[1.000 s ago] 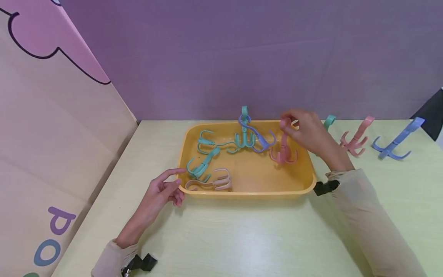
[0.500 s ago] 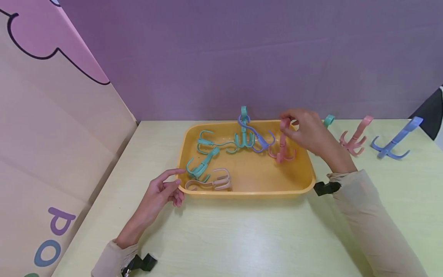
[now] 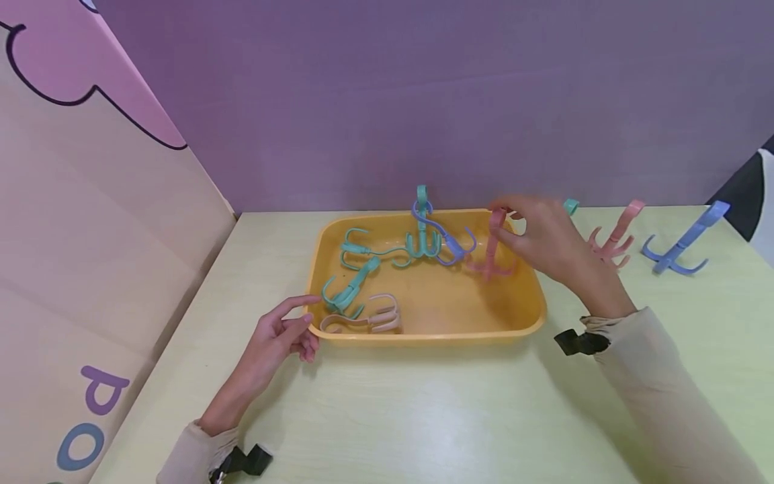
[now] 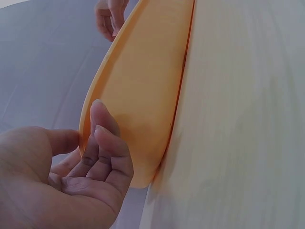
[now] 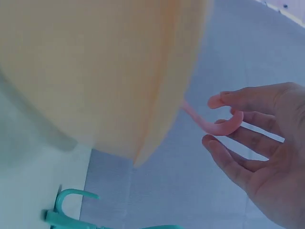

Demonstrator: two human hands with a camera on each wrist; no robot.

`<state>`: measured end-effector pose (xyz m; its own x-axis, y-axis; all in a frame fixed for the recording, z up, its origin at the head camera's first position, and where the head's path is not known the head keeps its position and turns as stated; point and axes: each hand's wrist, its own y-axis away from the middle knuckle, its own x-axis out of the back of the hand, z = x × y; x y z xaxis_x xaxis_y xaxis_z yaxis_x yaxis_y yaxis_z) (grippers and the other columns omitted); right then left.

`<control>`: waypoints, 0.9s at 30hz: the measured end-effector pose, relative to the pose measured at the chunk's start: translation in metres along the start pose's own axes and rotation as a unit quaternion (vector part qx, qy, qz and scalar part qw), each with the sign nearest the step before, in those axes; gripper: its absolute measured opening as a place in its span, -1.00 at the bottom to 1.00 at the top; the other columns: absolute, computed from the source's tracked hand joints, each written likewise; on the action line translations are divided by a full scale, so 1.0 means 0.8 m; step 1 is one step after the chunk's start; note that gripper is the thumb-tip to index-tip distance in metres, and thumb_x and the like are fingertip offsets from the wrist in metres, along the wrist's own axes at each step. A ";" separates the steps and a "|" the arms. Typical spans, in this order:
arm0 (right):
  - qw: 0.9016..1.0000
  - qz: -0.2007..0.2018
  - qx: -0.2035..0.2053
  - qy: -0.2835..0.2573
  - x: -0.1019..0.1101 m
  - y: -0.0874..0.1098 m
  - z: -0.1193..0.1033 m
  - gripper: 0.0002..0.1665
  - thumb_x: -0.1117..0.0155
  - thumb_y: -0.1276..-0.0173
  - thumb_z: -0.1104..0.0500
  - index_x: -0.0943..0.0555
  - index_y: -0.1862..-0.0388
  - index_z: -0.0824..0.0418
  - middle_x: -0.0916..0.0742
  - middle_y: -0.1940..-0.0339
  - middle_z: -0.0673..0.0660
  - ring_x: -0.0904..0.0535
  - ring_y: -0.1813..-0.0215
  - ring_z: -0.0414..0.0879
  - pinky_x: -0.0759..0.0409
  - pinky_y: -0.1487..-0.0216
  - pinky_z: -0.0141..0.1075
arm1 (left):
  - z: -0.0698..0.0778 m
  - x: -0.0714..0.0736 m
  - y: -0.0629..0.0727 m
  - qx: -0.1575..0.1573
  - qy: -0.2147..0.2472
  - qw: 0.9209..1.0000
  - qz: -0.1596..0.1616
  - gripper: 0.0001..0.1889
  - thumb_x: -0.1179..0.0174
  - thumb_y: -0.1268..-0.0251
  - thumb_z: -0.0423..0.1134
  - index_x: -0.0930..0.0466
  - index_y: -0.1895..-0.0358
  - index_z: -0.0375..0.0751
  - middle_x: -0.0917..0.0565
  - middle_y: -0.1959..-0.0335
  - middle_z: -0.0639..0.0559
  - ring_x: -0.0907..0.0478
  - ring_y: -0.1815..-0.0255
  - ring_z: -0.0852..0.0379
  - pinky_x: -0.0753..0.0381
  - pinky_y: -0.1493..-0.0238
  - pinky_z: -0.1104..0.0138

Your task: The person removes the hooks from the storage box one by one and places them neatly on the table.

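My right hand pinches the curled top of a pink multi-prong hanging hook above the right end of a yellow tray. In the right wrist view its curl sits among the fingertips, with the prongs hidden behind the tray wall. My left hand holds the tray's near left corner, index finger over the rim and thumb against the outside. Inside the tray are several teal hooks, including one lying hook, a purple hook and a pale pink hook. One upright teal hook rises above the back rim.
Right of the tray on the pale table are a blue hook, another pink hook and a teal hook, mostly hidden by my right hand. A purple backdrop stands behind, and a printed panel at the left.
The pink hook in my right hand has turned a little, its prongs shifting slightly. The whole head view has shifted slightly. My left hand stays at the tray corner.
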<state>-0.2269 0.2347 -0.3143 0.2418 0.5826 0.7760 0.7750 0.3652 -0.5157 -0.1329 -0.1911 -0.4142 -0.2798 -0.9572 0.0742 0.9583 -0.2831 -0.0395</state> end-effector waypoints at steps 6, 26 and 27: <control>1.000 0.001 0.018 0.014 -0.002 0.020 -0.009 -0.69 -0.44 -0.21 0.36 -0.64 0.05 0.31 -0.77 0.11 0.19 -0.72 0.12 0.19 -0.67 0.14 0.05 | 0.000 0.000 0.001 0.000 0.004 1.000 0.000 -0.56 -0.07 -0.55 -0.23 -0.35 -0.35 -0.37 -0.68 0.52 -0.11 -0.61 0.57 0.03 -0.66 0.45 0.30; 0.994 0.046 0.089 0.032 0.013 0.073 -0.030 -0.37 -0.49 -0.05 0.47 -0.59 -0.17 0.27 -0.72 -0.05 0.14 -0.65 -0.04 0.06 -0.56 -0.06 -0.33 | -0.002 0.000 -0.001 0.002 -0.001 1.000 0.004 -0.55 -0.08 -0.54 -0.20 -0.36 -0.36 -0.34 -0.68 0.52 -0.12 -0.62 0.57 0.03 -0.66 0.46 0.28; 0.994 0.047 0.091 0.031 0.014 0.074 -0.031 -0.37 -0.49 -0.05 0.47 -0.59 -0.15 0.27 -0.72 -0.04 0.14 -0.65 -0.03 0.05 -0.52 -0.08 -0.44 | -0.002 0.000 -0.001 0.002 -0.001 1.000 0.003 -0.55 -0.08 -0.54 -0.20 -0.36 -0.36 -0.34 -0.68 0.52 -0.12 -0.62 0.57 0.02 -0.66 0.46 0.28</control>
<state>-0.1635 0.2449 -0.3272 0.3488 0.5762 0.7391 0.6300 0.4398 -0.6401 -0.1334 -0.1909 -0.4157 -0.2731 -0.9589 0.0768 0.9604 -0.2764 -0.0356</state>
